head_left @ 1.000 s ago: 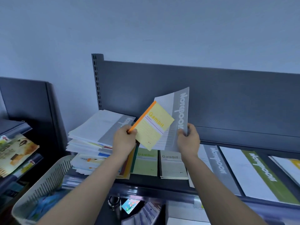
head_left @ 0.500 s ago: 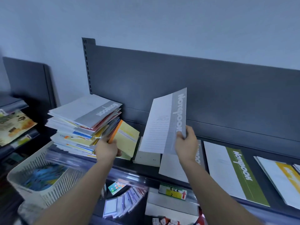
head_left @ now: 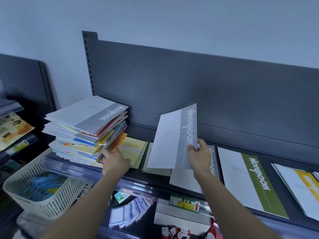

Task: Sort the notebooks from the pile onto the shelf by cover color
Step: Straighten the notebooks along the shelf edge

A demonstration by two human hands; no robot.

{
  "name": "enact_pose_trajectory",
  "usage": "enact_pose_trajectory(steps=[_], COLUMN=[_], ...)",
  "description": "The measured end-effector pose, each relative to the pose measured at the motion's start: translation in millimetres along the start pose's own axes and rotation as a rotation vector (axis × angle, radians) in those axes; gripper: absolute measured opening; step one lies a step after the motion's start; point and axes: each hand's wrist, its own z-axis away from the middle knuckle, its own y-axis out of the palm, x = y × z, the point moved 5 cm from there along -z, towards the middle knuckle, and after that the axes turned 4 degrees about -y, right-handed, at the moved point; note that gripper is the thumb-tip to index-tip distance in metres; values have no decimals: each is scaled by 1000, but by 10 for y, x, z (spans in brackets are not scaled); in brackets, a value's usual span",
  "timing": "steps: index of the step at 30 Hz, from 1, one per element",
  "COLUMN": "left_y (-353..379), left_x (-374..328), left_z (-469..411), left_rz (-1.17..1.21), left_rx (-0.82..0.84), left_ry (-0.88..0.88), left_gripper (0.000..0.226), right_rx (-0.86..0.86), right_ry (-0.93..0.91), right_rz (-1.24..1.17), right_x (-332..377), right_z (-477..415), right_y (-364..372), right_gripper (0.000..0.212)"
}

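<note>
- At the shelf's left end stands one pile; the left hand is at its right edge, fingertips hidden, grip unclear.
- One grey-banded notebook is held raised above the shelf, pinched by the right hand.
- Flat to the right lie one green-banded notebook and one yellow-banded notebook.

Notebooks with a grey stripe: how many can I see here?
3. The top notebook crowns the pile at left; the held notebook is gripped by the right hand; the flat notebook lies on the shelf beneath it. The pile may hide more.
</note>
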Motion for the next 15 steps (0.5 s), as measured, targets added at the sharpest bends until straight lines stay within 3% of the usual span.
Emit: enact_pose_trajectory(steps=[4, 7, 9, 13, 15], left_y=[46, -8, 25, 284, 374], left_x=[-16, -191, -401, -763, -865], left_z=[4, 48, 92, 226, 301], left_rz=[-296, -411, -300, 39, 100], left_rx=[55, -90, -120, 190, 261], left_ry=[46, 187, 315, 372, 392], left_gripper=[52, 50, 47, 46, 40], right_rx=[4, -12, -18, -51, -67], right_ry=[38, 57, 91, 134, 118], right_rz=[-11, -38, -66, -105, -112], right_x=[-78, -90, -110, -159, -172], right_z=[22, 31, 37, 58, 65], right_y=[11, -35, -69, -208, -314], right_gripper=[16, 16, 15, 18, 17])
